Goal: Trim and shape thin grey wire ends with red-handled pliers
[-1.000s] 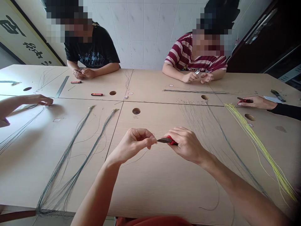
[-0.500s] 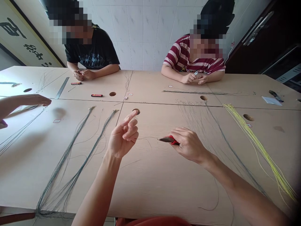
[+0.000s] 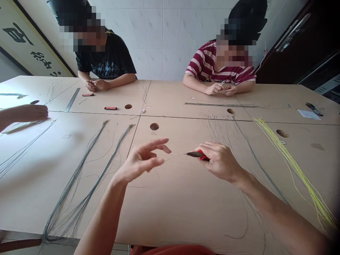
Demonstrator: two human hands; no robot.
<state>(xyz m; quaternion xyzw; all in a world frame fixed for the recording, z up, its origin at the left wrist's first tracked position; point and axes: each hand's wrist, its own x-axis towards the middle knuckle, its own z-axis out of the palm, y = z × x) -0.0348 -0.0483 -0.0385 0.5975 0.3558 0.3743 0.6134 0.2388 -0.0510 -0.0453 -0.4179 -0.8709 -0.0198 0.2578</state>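
My right hand (image 3: 219, 159) is wrapped round a pair of red-handled pliers (image 3: 194, 154), their dark jaws pointing left. At the jaw tips sits the end of a thin thread (image 3: 174, 157), running left toward my other hand; whether the jaws grip it is too small to tell. My left hand (image 3: 145, 159) hovers over the table (image 3: 170, 205) with thumb and fingers apart. Left of it lie two bundles of dark green threads (image 3: 79, 168), (image 3: 113, 152) with small metal bits at their far ends. Loose fine threads (image 3: 247, 212) trail under my right forearm.
Yellow cords (image 3: 289, 166) and a grey-green strand (image 3: 252, 156) lie to the right. Round holes (image 3: 154, 126) pierce the tabletop. Two people sit opposite, working with their hands. Another person's hand (image 3: 34, 112) rests at the left. A metal ruler (image 3: 72, 100) and red markers (image 3: 111, 108) lie farther back.
My left hand has turned from a pointing, curled pose to spread fingers aimed right, nearer the pliers. The pliers have shifted slightly right. The other person's hand at left has drawn back leftward.
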